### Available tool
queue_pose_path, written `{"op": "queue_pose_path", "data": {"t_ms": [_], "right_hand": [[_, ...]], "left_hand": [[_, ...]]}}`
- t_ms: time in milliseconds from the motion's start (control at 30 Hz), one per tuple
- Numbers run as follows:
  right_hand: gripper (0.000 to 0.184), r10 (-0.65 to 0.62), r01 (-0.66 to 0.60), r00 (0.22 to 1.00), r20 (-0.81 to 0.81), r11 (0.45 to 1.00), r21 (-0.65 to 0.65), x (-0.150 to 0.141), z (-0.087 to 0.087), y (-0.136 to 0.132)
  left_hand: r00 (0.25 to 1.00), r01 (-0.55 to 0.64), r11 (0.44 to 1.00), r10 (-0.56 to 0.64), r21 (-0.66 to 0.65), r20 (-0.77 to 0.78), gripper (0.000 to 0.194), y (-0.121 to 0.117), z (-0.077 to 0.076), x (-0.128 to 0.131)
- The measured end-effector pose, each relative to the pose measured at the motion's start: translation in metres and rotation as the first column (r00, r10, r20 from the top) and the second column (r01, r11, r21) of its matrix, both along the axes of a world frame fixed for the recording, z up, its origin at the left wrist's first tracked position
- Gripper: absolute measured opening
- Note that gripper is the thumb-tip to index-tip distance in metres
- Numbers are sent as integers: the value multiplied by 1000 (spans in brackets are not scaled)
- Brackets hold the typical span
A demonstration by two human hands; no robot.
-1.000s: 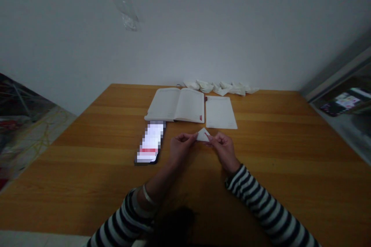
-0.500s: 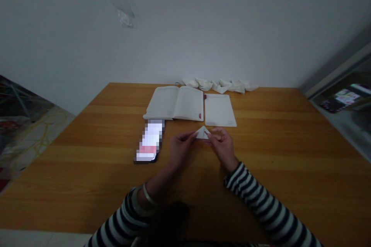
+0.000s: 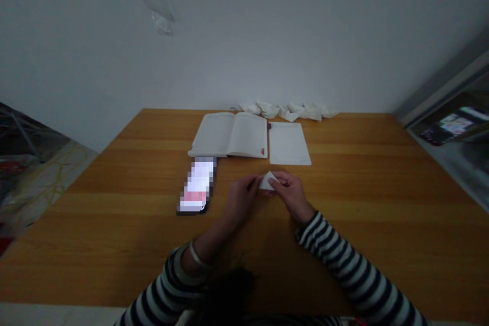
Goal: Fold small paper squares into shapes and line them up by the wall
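A small piece of folded white paper (image 3: 267, 182) with a pointed top is held between both hands, over the middle of the table. My left hand (image 3: 241, 194) pinches its left edge with thumb and fingertips. On the other side, my right hand (image 3: 292, 192) grips it, thumb across the front and fingers behind. The fingers cover part of the paper's right side. Just beyond the hands lies a loose sheet of paper (image 3: 289, 143), beside an open notebook (image 3: 229, 135).
Left of my hands a phone (image 3: 197, 183) with a lit, blurred screen lies on the wooden table (image 3: 355, 244). Crumpled white paper pieces (image 3: 286, 111) line the back edge against the wall (image 3: 267, 35).
The folded paper has come slightly nearer to me and turned a little. My right thumb has moved further over its front; both hands still hold it.
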State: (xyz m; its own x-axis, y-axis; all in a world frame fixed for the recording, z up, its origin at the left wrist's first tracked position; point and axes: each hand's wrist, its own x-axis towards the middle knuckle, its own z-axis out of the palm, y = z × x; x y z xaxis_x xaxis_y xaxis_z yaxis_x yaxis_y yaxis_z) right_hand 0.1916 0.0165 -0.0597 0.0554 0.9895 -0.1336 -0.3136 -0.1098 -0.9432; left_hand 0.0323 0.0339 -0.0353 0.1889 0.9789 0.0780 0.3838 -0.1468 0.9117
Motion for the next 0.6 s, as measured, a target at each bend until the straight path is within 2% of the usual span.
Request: {"op": "queue_pose_path", "data": {"t_ms": [133,200,400,600], "right_hand": [[41,-84,84,996,-15,996,-12,5,-1,2],[41,-114,113,993,-28,994,-8,8,-2,4],[41,-108,106,993,36,993,49,3,-1,3],[33,-181,161,972,148,977,138,-7,-6,-3]], "left_hand": [[982,142,990,-138,-20,131,30,3,0,-1],[969,177,984,-168,-36,183,31,4,-2,-1],[956,57,977,6,-206,294,30,6,-5,0],[923,33,955,84,-296,376,30,8,-9,-1]]}}
